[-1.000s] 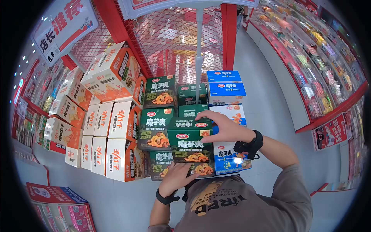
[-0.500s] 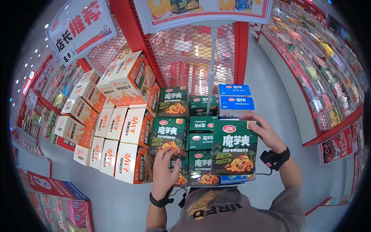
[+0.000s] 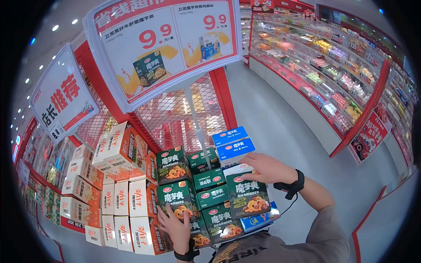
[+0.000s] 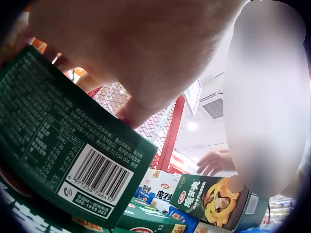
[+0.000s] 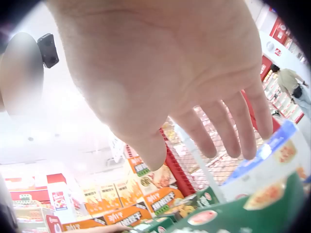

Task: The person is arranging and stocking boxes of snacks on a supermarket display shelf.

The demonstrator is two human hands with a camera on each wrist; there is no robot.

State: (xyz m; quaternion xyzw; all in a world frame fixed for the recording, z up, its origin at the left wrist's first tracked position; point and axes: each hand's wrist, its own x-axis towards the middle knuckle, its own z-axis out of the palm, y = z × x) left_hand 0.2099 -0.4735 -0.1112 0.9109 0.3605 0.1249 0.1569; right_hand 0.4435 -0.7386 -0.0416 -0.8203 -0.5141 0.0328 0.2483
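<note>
My left hand (image 3: pixel 176 228) rests with spread fingers on a green konjac snack box (image 3: pixel 177 197) in the left column. In the left wrist view, its thumb lies at the edge above that box's barcode side (image 4: pixel 99 174). Another green box (image 3: pixel 249 197) sits, slightly tilted, on the right-hand stack, over a blue-and-white box (image 3: pixel 258 219). Over its far edge is my right hand (image 3: pixel 269 168), its fingers (image 5: pixel 238 126) straight and nothing between them. In the left wrist view, a gap shows between this hand (image 4: pixel 216 162) and the box below.
Between the two columns lie more green boxes (image 3: pixel 221 223). Blue boxes (image 3: pixel 234 149) stand at the back right, orange-and-white cartons (image 3: pixel 142 199) at the left. A sign pole (image 3: pixel 199 136) rises behind the stacks, before a red mesh panel (image 3: pixel 171 127). Snack shelves (image 3: pixel 315 87) line the right side.
My right hand has moved a green box from the middle stack to the right-hand stack and let go. My left hand has shifted left onto another green box. The head view has tilted up.
</note>
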